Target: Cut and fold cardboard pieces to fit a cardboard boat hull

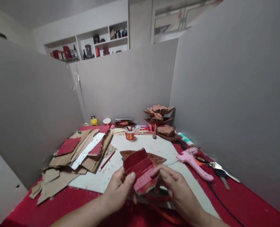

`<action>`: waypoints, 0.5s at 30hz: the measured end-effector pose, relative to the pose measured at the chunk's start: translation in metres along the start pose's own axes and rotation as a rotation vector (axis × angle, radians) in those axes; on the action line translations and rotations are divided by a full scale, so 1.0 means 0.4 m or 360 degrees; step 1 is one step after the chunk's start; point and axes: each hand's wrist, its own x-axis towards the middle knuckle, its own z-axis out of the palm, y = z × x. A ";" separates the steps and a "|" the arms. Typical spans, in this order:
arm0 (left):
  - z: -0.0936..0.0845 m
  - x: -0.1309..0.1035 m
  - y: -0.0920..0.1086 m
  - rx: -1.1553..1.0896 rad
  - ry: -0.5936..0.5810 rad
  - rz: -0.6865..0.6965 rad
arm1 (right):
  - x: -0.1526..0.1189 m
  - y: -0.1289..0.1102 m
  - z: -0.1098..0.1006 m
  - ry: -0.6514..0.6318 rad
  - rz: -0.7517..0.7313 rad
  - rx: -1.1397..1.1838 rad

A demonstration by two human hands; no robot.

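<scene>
the bench [248,201] is the biggest thing here, draped in red cloth with a pale work board [154,146] laid over its middle and grey partition walls around it. on the left lies a loose heap of cardboard sheets [83,151], brown, white and red, some sliding off toward the near edge. at the far side stands a stack of brown model pieces [159,121], and near it a red paper cup [129,134] full of sticks. to the right a pink glue gun [193,160] rests on the cloth with scissors [213,164] just beside it.

the folded red card [140,171] is held up over the near part of the board, between both hands, with a brown piece of card lying flat just behind it. it looks light and thin, stiff enough to keep its creases yet easy to bend or tear, so the lower edges, away from the folds, seem the safest place to hold it.

the left hand [117,190] pinches the card's left lower edge, thumb pressed on the front face. the right hand [177,189] pinches the right lower edge the same way, its fingers [164,173] close together, not spread.
</scene>
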 end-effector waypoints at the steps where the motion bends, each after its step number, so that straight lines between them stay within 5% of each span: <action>1: -0.001 0.002 0.000 -0.0028 0.0005 -0.0012 | 0.002 -0.002 -0.002 -0.0032 -0.0004 0.0007; 9: -0.007 0.013 0.004 -0.0082 0.0113 0.0103 | 0.024 -0.032 -0.006 0.0159 0.0221 0.0306; 15: 0.004 0.010 0.004 -0.0259 -0.0179 0.0141 | 0.032 -0.013 0.004 -0.0332 0.0366 0.0385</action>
